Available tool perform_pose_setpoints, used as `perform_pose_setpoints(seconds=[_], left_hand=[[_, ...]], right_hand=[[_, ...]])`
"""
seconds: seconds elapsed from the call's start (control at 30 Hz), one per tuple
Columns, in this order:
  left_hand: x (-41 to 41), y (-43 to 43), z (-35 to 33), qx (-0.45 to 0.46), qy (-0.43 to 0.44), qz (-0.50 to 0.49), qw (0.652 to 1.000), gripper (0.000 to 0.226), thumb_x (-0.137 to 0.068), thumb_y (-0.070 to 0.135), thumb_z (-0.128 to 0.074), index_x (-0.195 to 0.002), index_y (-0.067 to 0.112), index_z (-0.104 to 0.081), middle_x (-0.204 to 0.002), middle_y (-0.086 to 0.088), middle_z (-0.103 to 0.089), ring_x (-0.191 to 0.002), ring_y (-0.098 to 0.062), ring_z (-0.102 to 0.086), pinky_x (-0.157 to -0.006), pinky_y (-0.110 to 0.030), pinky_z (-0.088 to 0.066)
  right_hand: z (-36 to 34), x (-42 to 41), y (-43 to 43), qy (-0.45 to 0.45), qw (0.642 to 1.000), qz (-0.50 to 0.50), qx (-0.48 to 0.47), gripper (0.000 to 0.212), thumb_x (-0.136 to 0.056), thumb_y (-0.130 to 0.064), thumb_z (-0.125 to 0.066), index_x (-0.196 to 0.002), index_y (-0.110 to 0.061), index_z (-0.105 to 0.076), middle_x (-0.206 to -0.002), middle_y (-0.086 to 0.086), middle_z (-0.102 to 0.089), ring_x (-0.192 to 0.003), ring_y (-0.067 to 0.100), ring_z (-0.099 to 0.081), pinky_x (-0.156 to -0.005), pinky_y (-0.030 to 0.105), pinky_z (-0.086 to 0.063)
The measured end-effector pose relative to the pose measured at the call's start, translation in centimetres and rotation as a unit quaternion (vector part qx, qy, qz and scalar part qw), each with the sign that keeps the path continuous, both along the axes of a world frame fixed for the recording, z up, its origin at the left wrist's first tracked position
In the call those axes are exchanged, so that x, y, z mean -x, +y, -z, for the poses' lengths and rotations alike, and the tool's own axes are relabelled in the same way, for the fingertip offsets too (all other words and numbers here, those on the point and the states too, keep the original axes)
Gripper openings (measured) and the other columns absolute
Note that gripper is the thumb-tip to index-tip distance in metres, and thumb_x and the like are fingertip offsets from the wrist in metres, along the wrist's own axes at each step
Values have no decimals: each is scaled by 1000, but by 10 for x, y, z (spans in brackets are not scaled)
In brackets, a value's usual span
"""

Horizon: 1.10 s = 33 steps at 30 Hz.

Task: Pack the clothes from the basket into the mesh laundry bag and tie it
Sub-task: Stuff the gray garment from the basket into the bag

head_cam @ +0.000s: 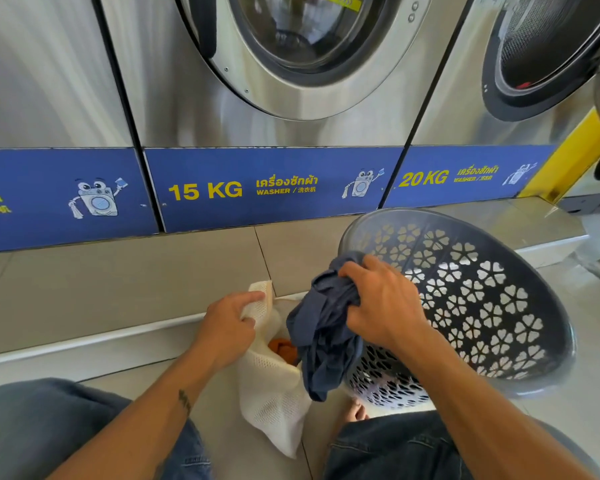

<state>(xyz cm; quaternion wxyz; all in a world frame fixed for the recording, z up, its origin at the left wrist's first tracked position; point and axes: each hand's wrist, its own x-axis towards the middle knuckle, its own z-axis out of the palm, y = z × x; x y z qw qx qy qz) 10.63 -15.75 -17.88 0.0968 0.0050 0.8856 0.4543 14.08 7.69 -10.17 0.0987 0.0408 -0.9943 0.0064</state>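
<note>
Your left hand pinches the mesh laundry bag rim, keeping its mouth open. Your right hand, fingers clenched on the navy garment, holds it above that opening.

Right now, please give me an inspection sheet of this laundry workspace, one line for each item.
Surface: grey tiled floor, bare.
Job's things: white mesh laundry bag open, orange cloth inside; dark blue garment above its mouth; grey basket tilted, contents unclear.
Clutter: nothing seen.
Grippers: left hand holds the bag's rim; right hand grips the garment.
Cables: nothing seen.
Surroundings: steel washers behind, the 15 KG washer closed.
</note>
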Motion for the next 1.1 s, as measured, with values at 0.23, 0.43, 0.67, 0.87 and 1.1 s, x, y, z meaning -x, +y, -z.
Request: perform_pose_setpoints(seconds=[0.23, 0.43, 0.67, 0.87, 1.1], left_hand=[[1, -10, -2, -34, -2, -15, 999, 50, -84, -4, -59, -123, 26, -67, -126, -1, -64, -113, -22, -61, -94, -31, -50], [2, -28, 0, -38, -12, -74, 996, 53, -84, -4, -58, -127, 25, -65, -132, -5, -61, -117, -24, -58, -85, -21, -44], [-4, -42, 14, 25, 24, 43, 998, 56, -85, -4, -53, -122, 36, -67, -127, 4, -64, -114, -23, -59, -90, -22, -44], [1, -53, 24, 36, 16, 56, 998, 59, -85, -6, -50, -120, 39, -67, -135, 12, -56, -126, -12, -50, -101, -21, -37], [8, -46, 24, 0, 8, 40, 999, 59, -87, -6, -50, -116, 41, -68, -128, 12, -59, -107, -10, -55, -89, -19, -42]], right_hand=[[9, 1, -68, 55, 994, -96, 1, 38, -65, -15, -75, -102, -14, -65, -95, 10, -54, -74, 34, -56, -42, 33, -35], [75, 21, -100, -82, 989, -50, 111, 43, -90, -18, -58, -131, -12, -49, -129, 14, -46, -109, 38, -53, -71, 36, -38], [169, 18, -106, -326, 928, -149, 98, 62, -86, -36, -53, -147, -29, -44, -138, 11, -48, -127, 37, -42, -104, 45, -40], [181, 16, -111, -209, 945, -39, 250, 77, -67, -35, -62, -138, -36, -31, -135, -1, -42, -125, 27, -39, -103, 48, -41], [192, 16, -109, -288, 838, 100, 453, 65, -71, -31, -62, -128, -54, -38, -116, -7, -66, -106, 23, -64, -91, 43, -55]])
